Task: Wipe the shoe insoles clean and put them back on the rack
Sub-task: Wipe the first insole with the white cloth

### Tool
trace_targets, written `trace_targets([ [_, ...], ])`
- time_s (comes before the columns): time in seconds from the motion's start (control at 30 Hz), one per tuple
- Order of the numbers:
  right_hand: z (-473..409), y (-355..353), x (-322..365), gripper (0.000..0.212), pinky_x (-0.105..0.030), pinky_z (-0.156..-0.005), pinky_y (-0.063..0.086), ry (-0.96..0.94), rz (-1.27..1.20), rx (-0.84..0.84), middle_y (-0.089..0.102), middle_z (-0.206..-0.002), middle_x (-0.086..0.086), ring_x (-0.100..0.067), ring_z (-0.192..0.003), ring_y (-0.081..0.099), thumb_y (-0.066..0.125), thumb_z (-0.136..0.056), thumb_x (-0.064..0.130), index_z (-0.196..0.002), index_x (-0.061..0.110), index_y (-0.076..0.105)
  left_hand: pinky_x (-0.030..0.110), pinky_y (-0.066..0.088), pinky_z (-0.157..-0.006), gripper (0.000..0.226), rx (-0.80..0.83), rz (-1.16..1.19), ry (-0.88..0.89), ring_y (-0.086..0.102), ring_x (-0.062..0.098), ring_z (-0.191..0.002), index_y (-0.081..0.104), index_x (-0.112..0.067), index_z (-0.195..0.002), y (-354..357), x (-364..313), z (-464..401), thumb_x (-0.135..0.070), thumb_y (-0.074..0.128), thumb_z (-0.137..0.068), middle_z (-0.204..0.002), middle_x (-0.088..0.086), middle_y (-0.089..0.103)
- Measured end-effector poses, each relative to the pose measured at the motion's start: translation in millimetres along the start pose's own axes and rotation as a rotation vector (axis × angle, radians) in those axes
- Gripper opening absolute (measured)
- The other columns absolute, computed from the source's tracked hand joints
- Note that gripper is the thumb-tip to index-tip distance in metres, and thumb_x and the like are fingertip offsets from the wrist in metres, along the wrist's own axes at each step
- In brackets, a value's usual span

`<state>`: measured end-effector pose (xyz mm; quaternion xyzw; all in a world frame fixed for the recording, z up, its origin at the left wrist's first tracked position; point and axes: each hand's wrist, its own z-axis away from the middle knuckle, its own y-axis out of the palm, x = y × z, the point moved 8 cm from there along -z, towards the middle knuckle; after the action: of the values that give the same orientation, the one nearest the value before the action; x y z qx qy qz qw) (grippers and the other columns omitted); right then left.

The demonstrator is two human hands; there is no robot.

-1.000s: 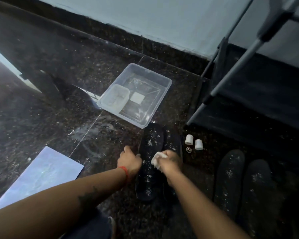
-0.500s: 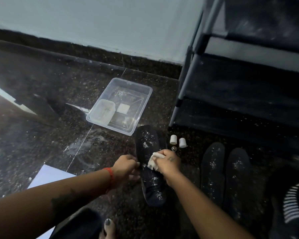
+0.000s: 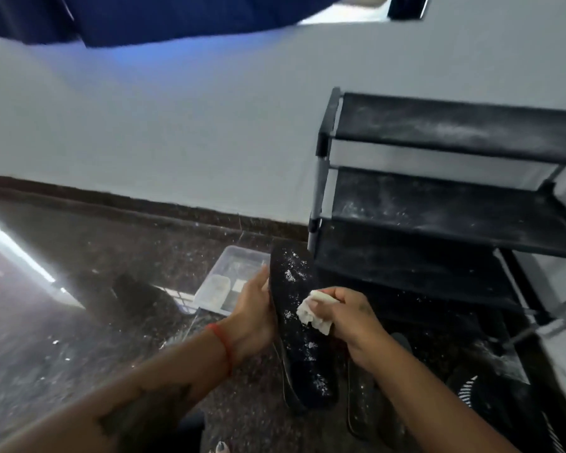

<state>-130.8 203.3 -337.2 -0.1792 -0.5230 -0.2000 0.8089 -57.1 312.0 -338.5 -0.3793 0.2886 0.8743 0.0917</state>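
The black insole [image 3: 296, 325], dusted with white specks, is held off the floor just left of the shoe rack [image 3: 438, 223], its toe end almost meeting the rack's grey corner post. The left hand [image 3: 252, 317] curls around the insole's left edge, and the right hand [image 3: 350, 322] pinches a crumpled white cloth [image 3: 314, 310] against its top face. Directly below the rack's front edge, two more insoles [image 3: 370, 407] lie flat on the floor, partly hidden by the right forearm. Left of the rack, a clear plastic tub [image 3: 232, 269] sits on the floor behind the left hand, holding a smaller clear container [image 3: 214, 286]. The rack's three black shelves show white dust and carry nothing in view, leaving open room on each level. The floor [image 3: 111, 256] is dark speckled stone, glossy, with scattered white flecks, bare to the left of the tub. A pale wall [image 3: 177, 142] with a dark skirting rises behind the rack. No writing can be read.
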Motion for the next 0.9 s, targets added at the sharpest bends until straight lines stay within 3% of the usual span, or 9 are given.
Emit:
trace_targets([
  [0.1, 37, -2, 20, 0.009, -0.04, -0.081, 0.056, -0.045, -0.001, 0.026, 0.071, -0.088, -0.006, -0.022, -0.086, 0.066, 0.069, -0.08, 0.014, -0.088, 0.019, 0.069, 0.041, 0.051, -0.074, 0.067, 0.068, 0.156, 0.078, 0.069, 0.028, -0.076, 0.076, -0.01, -0.081, 25, -11, 33, -0.052, 0.027, -0.098, -0.088, 0.017, 0.071],
  [0.2, 65, -4, 31, 0.006, -0.034, -0.078, 0.056, -0.13, 0.053, 0.02, 0.07, -0.089, -0.001, -0.016, -0.087, 0.066, 0.071, -0.079, 0.018, -0.083, 0.023, 0.069, 0.047, 0.048, -0.086, 0.071, 0.115, 0.277, 0.016, 0.067, 0.034, -0.093, 0.064, -0.004, -0.114, 32, -5, 48, -0.063, 0.031, -0.093, -0.118, 0.021, 0.063],
  [0.4, 79, -9, 73, 0.015, -0.007, -0.055, 0.043, -0.475, 0.534, -0.1, 0.061, -0.085, 0.016, 0.004, -0.07, 0.057, 0.066, -0.082, 0.012, -0.089, 0.02, 0.055, 0.044, 0.048, -0.08, 0.08, 0.129, 0.354, 0.051, 0.07, 0.032, -0.08, 0.073, 0.003, -0.091, 31, -4, 41, -0.065, 0.03, -0.092, -0.098, 0.02, 0.069],
  [0.47, 76, -14, 93, 0.018, -0.006, -0.056, 0.043, -0.602, 0.57, -0.169, 0.061, -0.085, 0.013, 0.003, -0.07, 0.057, 0.066, -0.082, 0.009, -0.089, 0.021, 0.055, 0.043, 0.049, -0.077, 0.079, 0.125, 0.3, 0.046, 0.07, 0.032, -0.079, 0.07, 0.001, -0.094, 33, -9, 33, -0.066, 0.028, -0.091, -0.096, 0.019, 0.07],
  [0.53, 72, -14, 109, 0.016, -0.006, -0.061, 0.046, -0.688, 0.551, -0.172, 0.065, -0.087, 0.009, 0.001, -0.074, 0.061, 0.066, -0.082, 0.007, -0.089, 0.02, 0.062, 0.038, 0.053, -0.068, 0.077, 0.11, 0.22, 0.056, 0.071, 0.028, -0.069, 0.073, -0.003, -0.083, 37, -13, 26, -0.063, 0.026, -0.093, -0.084, 0.016, 0.072],
  [0.63, 64, 10, 111, 0.026, -0.005, -0.066, 0.047, -0.74, 0.517, -0.009, 0.069, -0.09, 0.007, 0.001, -0.076, 0.063, 0.063, -0.08, -0.004, -0.094, 0.017, 0.071, 0.034, 0.054, -0.065, 0.084, 0.065, 0.171, 0.01, 0.069, 0.025, -0.059, 0.074, -0.002, -0.061, 38, -12, 17, -0.064, 0.027, -0.093, -0.07, 0.015, 0.07],
  [0.77, 61, 33, 99, 0.041, -0.001, -0.091, 0.035, -0.85, 0.58, 0.0, 0.07, -0.102, 0.001, -0.004, -0.097, 0.059, 0.051, -0.072, -0.01, -0.098, 0.013, 0.073, 0.041, 0.044, -0.099, 0.082, 0.027, 0.262, -0.034, 0.065, 0.03, -0.095, 0.073, 0.006, -0.088, 34, -13, 10, -0.066, 0.035, -0.09, -0.099, 0.02, 0.07],
  [0.83, 53, 32, 96, 0.043, -0.008, -0.089, 0.037, -0.887, 0.673, 0.015, 0.071, -0.1, 0.001, -0.009, -0.093, 0.06, 0.048, -0.072, -0.005, -0.101, 0.015, 0.072, 0.04, 0.044, -0.098, 0.076, 0.035, 0.274, -0.019, 0.064, 0.03, -0.096, 0.068, 0.005, -0.103, 36, -14, 10, -0.063, 0.036, -0.092, -0.102, 0.019, 0.068],
  [0.9, 43, 27, 92, 0.039, -0.021, -0.083, 0.042, -0.92, 0.839, 0.054, 0.071, -0.099, 0.001, -0.015, -0.088, 0.059, 0.053, -0.077, -0.006, -0.104, 0.016, 0.071, 0.038, 0.051, -0.082, 0.068, 0.054, 0.283, -0.01, 0.068, 0.026, -0.079, 0.069, 0.0, -0.096, 39, -14, 13, -0.059, 0.034, -0.094, -0.089, 0.015, 0.07],
])
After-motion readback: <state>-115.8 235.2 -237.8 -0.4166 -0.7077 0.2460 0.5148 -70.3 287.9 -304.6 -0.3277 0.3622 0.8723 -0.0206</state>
